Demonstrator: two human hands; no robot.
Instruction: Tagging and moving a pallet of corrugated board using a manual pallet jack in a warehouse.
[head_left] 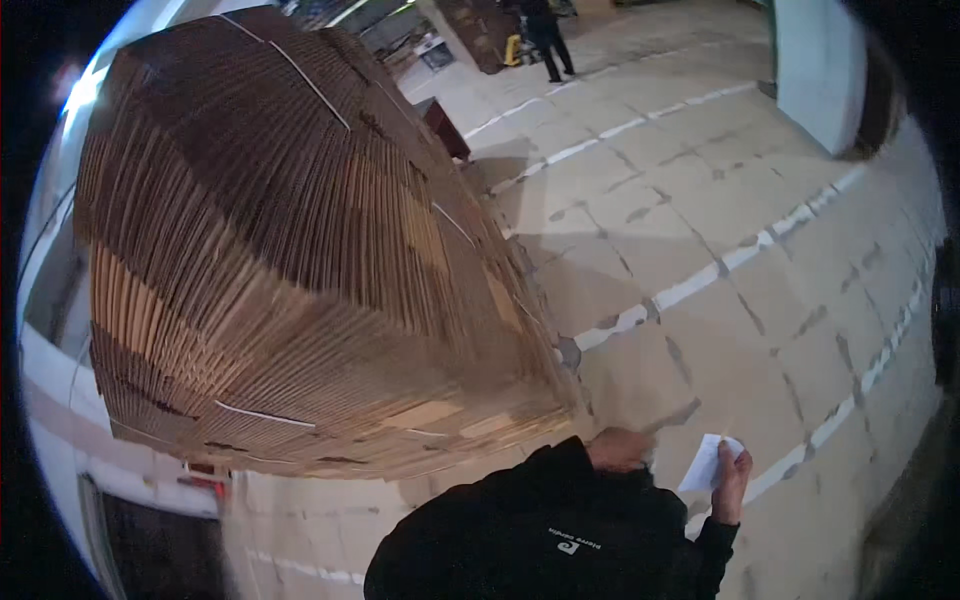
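White paper (pixel 703 464): one small sheet, held out over the floor, to the right of the left hand and in the right hand's grasp.
Right hand (pixel 734 472): clamped on the sheet's right side.
Left hand (pixel 620 450): apart from the right, near the paper; blurred, so I cannot tell whether it grips anything.
Jacket (pixel 530 535): black, worn by the paper's holder, small white print.
Cardboard stack (pixel 300 230): huge, brown, flat pieces packed tightly, white straps (pixel 265 413) across it; fills the left side, its near end close to the left hand, hiding the floor behind.
Floor (pixel 680 370): pale, dark patches, worn white lines.
White pillar (pixel 820 75): upright, beyond the floor lines, far right.
Other person (pixel 545 40): dark clothes, standing well apart, beside yellow equipment (pixel 514 50).
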